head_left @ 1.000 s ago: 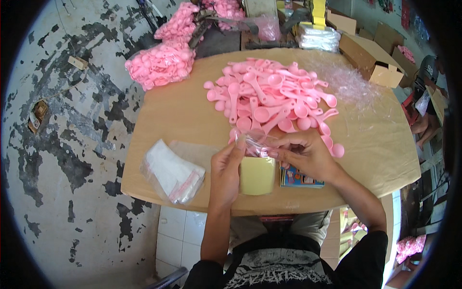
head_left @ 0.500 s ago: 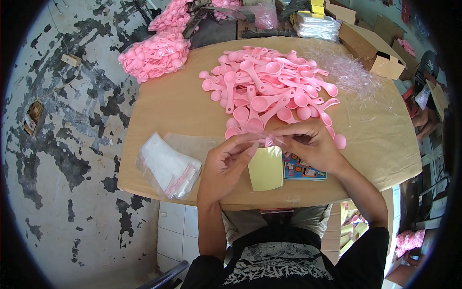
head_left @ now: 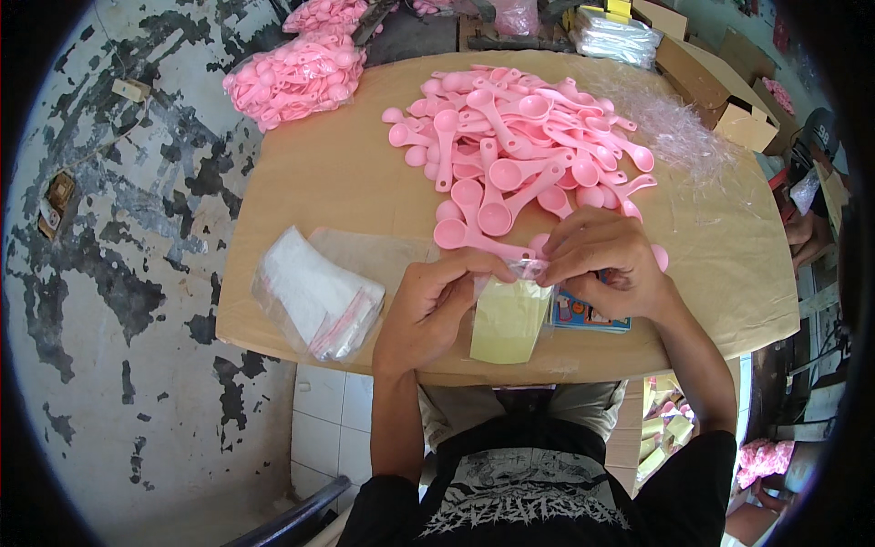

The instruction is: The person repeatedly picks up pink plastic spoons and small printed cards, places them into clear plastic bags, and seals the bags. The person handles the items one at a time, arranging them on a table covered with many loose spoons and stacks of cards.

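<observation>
Left hand [head_left: 427,308]: fingertips pinched together on clear plastic bag [head_left: 526,268]
Right hand [head_left: 611,264]: pinching the bag's top edge
Yellow card [head_left: 508,324]: bagged, nearside of pink measuring-spoon pile [head_left: 519,137]

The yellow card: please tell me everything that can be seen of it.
The yellow card is pale, roughly rectangular and longer than wide, with no print visible on this side. It looks like paper or thin card, with shiny clear plastic at its upper end. The left hand and right hand pinch that plastic. The card slants slightly, lower end a little left, near the table edge, left of the blue cards. Whether it rests on the table is unclear.
</observation>
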A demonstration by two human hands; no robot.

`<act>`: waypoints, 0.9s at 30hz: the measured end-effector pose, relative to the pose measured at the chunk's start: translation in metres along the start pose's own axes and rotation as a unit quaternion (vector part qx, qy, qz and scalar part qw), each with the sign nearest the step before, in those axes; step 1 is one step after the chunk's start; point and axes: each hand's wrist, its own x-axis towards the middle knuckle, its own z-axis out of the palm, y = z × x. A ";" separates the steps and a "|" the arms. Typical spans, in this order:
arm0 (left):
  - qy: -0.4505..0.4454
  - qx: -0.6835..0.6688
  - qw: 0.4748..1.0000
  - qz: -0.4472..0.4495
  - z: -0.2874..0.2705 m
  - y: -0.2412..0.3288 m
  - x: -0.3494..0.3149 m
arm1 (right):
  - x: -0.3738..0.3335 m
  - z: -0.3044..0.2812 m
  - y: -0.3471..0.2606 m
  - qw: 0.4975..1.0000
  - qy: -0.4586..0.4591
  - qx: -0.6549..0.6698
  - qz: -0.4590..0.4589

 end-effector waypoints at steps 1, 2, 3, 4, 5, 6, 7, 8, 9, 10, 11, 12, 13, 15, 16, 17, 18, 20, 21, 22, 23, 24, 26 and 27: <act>-0.004 0.002 1.000 -0.003 -0.001 0.000 0.000 | 0.000 0.000 0.001 1.000 -0.001 -0.006 0.001; -0.008 0.004 1.000 -0.005 -0.001 0.000 -0.001 | -0.001 0.000 0.000 1.000 -0.002 -0.013 0.002; -0.011 0.000 1.000 -0.019 -0.003 0.001 -0.001 | -0.001 0.000 0.000 1.000 -0.002 -0.014 0.003; -0.014 -0.004 0.999 -0.032 -0.006 0.001 -0.002 | -0.001 0.001 0.000 1.000 -0.001 -0.014 0.004; -0.018 -0.009 0.999 -0.046 -0.008 0.002 -0.003 | -0.002 0.002 0.000 1.000 -0.001 -0.015 0.005; -0.009 -0.022 0.999 -0.049 -0.007 0.001 -0.003 | -0.001 0.002 -0.001 1.000 -0.001 -0.019 0.006; -0.001 -0.036 0.998 -0.052 -0.005 0.000 -0.005 | 0.000 0.003 -0.002 1.000 0.000 -0.023 0.007; 0.008 -0.050 0.997 -0.055 -0.003 0.000 -0.006 | 0.001 0.003 -0.003 1.000 0.000 -0.027 0.007; 0.015 -0.038 0.997 -0.072 0.000 0.001 -0.005 | 0.002 0.000 -0.001 0.999 -0.004 -0.047 -0.013; 0.023 -0.027 0.995 -0.090 0.003 0.003 -0.004 | 0.003 -0.005 0.002 0.997 -0.007 -0.067 -0.034; 0.031 -0.015 0.994 -0.107 0.004 0.005 -0.004 | 0.004 -0.010 0.002 0.995 -0.011 -0.087 -0.054; 0.022 -0.038 0.995 -0.090 0.003 0.000 -0.005 | 0.005 -0.015 0.000 0.998 0.014 -0.057 -0.012; 0.012 -0.061 0.995 -0.073 0.001 -0.008 -0.006 | 0.005 -0.020 -0.005 0.998 0.038 -0.026 0.031; -0.006 -0.097 0.994 -0.055 -0.001 -0.008 -0.008 | 0.012 -0.021 -0.025 0.989 0.037 0.044 0.138; -0.012 -0.112 0.992 -0.058 0.000 -0.007 -0.012 | 0.018 -0.012 -0.045 0.974 0.009 0.086 0.207; -0.018 -0.127 0.990 -0.060 0.000 -0.004 -0.015 | 0.023 -0.007 -0.056 0.953 -0.020 0.126 0.274; -0.020 -0.127 0.990 -0.056 0.001 0.000 -0.017 | 0.018 -0.003 -0.050 0.950 -0.089 0.070 0.293; -0.023 -0.125 0.991 -0.047 0.003 0.013 -0.022 | 0.013 -0.003 -0.056 0.954 -0.070 0.073 0.282; 0.000 -0.125 0.991 -0.040 0.000 0.021 -0.030 | 0.012 -0.004 -0.058 0.957 -0.067 0.080 0.271; 0.017 -0.134 0.990 -0.034 -0.005 0.029 -0.038 | 0.011 -0.024 -0.067 0.950 -0.077 0.062 0.295; 0.040 -0.138 0.989 -0.027 -0.013 0.032 -0.049 | 0.013 -0.052 -0.079 0.944 -0.157 -0.001 0.290; 0.067 -0.066 0.996 -0.007 -0.026 0.029 -0.066 | 0.014 -0.082 -0.090 0.929 -0.237 -0.064 0.276; 0.102 0.077 0.991 0.035 -0.060 0.022 -0.093 | -0.006 -0.138 -0.102 0.888 -0.369 -0.073 0.266; 0.142 0.150 0.978 0.030 -0.070 0.024 -0.100 | 0.006 -0.138 -0.124 0.890 -0.291 -0.098 0.337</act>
